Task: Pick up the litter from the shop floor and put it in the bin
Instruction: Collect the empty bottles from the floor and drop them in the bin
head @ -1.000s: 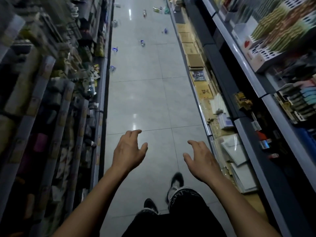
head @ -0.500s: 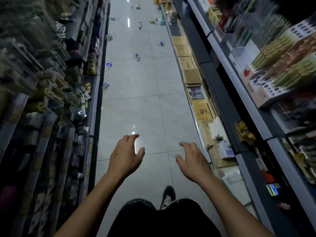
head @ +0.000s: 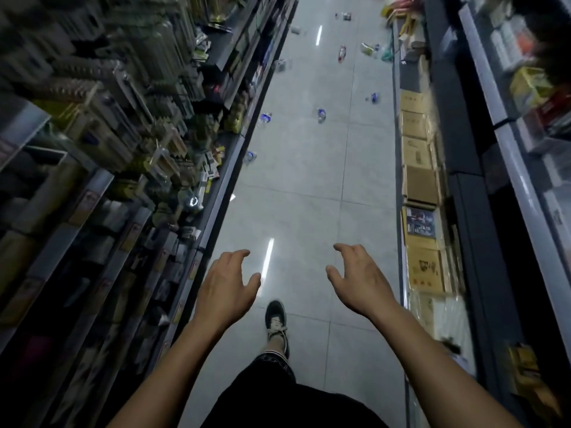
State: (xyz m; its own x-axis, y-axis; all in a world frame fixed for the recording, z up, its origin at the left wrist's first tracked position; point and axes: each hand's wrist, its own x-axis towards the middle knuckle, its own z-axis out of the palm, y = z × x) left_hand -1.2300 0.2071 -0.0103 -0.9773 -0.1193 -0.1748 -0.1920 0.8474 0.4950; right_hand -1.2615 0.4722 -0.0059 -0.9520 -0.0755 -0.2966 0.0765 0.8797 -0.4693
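Several pieces of litter lie scattered on the grey tiled aisle floor ahead. The nearest is a crumpled blue-and-clear wrapper by the left shelf base. Two more blue wrappers lie beyond it, and another near the right shelves. A red-and-white bottle and a green packet lie further off. My left hand and my right hand hang out in front of me, fingers loosely curled, holding nothing, well short of the litter. No bin is in view.
Tall shelves of packaged goods line the left side. Shelves with brown boxes at floor level line the right. My dark shoe is on the tiles between my hands. The aisle runs straight ahead.
The view has advanced down the aisle, so the litter now lies closer. My feet have stepped forward. Both hands stay out in front, holding nothing.
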